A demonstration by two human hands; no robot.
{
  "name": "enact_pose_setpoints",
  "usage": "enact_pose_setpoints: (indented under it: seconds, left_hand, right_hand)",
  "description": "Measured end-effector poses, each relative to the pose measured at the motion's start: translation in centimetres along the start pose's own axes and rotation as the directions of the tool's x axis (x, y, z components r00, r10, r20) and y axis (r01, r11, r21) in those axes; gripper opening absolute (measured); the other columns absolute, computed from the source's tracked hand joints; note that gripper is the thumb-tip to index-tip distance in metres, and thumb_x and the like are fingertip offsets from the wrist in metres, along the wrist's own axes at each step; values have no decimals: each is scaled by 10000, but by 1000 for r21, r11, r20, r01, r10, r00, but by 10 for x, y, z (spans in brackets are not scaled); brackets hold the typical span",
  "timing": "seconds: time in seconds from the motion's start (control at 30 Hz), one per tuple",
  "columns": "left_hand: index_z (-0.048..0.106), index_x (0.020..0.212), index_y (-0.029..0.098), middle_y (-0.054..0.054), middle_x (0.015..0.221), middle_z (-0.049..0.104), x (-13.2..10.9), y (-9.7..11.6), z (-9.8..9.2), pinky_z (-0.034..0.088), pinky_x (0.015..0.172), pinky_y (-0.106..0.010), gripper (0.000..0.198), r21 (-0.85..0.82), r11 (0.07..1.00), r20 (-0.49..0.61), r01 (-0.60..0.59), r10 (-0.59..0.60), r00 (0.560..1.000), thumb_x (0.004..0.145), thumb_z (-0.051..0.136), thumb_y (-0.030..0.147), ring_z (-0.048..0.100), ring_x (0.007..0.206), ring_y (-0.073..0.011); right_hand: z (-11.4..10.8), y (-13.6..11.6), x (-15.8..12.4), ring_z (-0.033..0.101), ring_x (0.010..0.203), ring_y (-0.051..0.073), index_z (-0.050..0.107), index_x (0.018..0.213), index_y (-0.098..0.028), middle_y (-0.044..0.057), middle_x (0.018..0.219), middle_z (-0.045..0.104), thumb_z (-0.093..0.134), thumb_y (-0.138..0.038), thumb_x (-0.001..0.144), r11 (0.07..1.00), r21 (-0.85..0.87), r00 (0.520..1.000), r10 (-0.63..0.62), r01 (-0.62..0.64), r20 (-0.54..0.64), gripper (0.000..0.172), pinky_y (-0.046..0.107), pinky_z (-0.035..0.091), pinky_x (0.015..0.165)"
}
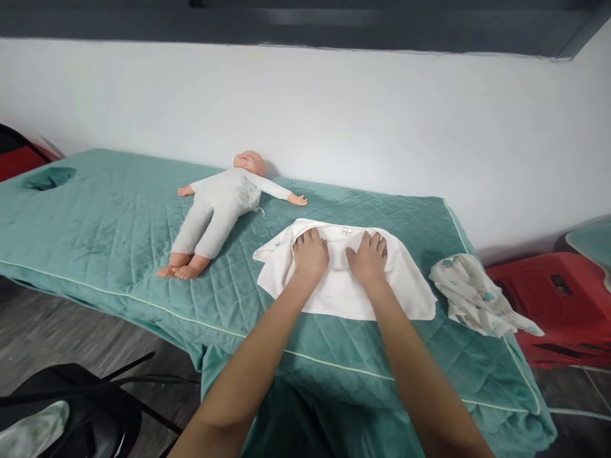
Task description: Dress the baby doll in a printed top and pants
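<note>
While reaching forward over the green quilted bed cover [119, 210], rested the left hand [311, 256] and the right hand [368, 259] palm-down, loosely spread with thumbs turned inward, on the flat white cloth [341, 294] with a small dark printed mark. Had this cloth at four o'clock from the bald baby doll [226, 191] with a pale grey fabric body, and at nine o'clock from the crumpled printed fabric [470, 296], white with coloured motifs.
</note>
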State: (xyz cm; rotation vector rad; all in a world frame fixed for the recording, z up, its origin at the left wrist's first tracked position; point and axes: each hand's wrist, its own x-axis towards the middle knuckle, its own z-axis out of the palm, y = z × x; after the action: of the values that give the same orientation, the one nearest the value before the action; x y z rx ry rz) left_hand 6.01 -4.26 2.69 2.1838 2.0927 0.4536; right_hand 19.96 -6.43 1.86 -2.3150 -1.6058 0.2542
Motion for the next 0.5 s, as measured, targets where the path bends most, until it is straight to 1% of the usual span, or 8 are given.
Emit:
enact_pose_setpoints:
  seconds: [0.07, 0.13, 0.17, 0.23, 0.3, 0.37, 0.5]
  left_hand:
    - [436, 1457, 78, -204, 1451, 549, 0, 3, 5, 417, 1112, -431, 501, -42, 999, -53, -2, -1, 999, 1015, 423, 315, 519, 1336, -319]
    - [437, 1465, 64, -215, 1473, 532, 1, 5, 10, 380, 1142, -450, 526, -46, 999, -90, -19, 15, 996, 1017, 420, 338, 490, 1362, -330]
    - [449, 1460, 61, -218, 1478, 528, 2, 6, 12, 365, 1152, -461, 531, -41, 999, -102, -27, 23, 995, 1019, 415, 354, 479, 1369, -338]
    - [461, 1457, 60, -218, 1483, 527, 7, 10, 13, 344, 1163, -484, 542, -39, 999, -120, -28, 23, 993, 1023, 400, 381, 465, 1377, -351]
    - [451, 1467, 62, -216, 1495, 518, 13, 14, 14, 340, 1165, -487, 547, -60, 998, -133, -15, 7, 991, 1028, 384, 383, 461, 1381, -349]
    - [452, 1466, 65, -211, 1500, 513, 20, 19, 15, 342, 1166, -468, 534, -98, 995, -131, 2, -15, 991, 1032, 374, 366, 470, 1378, -336]
    - [451, 1462, 54, -203, 1501, 511, 36, 27, 21, 345, 1171, -424, 528, -153, 988, -116, 23, -41, 992, 1025, 395, 347, 459, 1394, -321]
  right_hand:
    - [2, 0, 0, 131, 1547, 425, 299, 1543, -43, 279, 1661, 146, 497, -303, 913, 996, 84, 989, -23, 36, -146, 710, 570, 241, 1201]
    - [2, 0, -1, 115, 1552, 390, 364, 1488, -45, 281, 1658, 123, 489, -240, 890, 984, 144, 955, -59, 104, -291, 642, 562, 240, 1202]
    - [2, -1, -1, 117, 1554, 367, 407, 1449, -51, 279, 1654, 123, 476, -215, 884, 977, 165, 936, -73, 137, -345, 592, 556, 241, 1202]
    - [1, -3, -1, 122, 1557, 322, 483, 1368, -73, 267, 1646, 140, 439, -179, 882, 964, 193, 908, -91, 184, -410, 499, 542, 243, 1203]
    - [0, -4, 0, 120, 1559, 294, 516, 1331, -91, 258, 1639, 152, 410, -161, 885, 956, 206, 896, -103, 209, -432, 464, 535, 241, 1204]
    - [0, -4, 3, 118, 1560, 295, 517, 1345, -94, 258, 1638, 148, 406, -159, 889, 954, 213, 898, -101, 209, -429, 474, 538, 238, 1205]
    - [3, -1, 18, 90, 1555, 359, 489, 1388, -63, 279, 1645, 102, 448, -197, 913, 967, 190, 921, -89, 171, -378, 495, 553, 217, 1211]
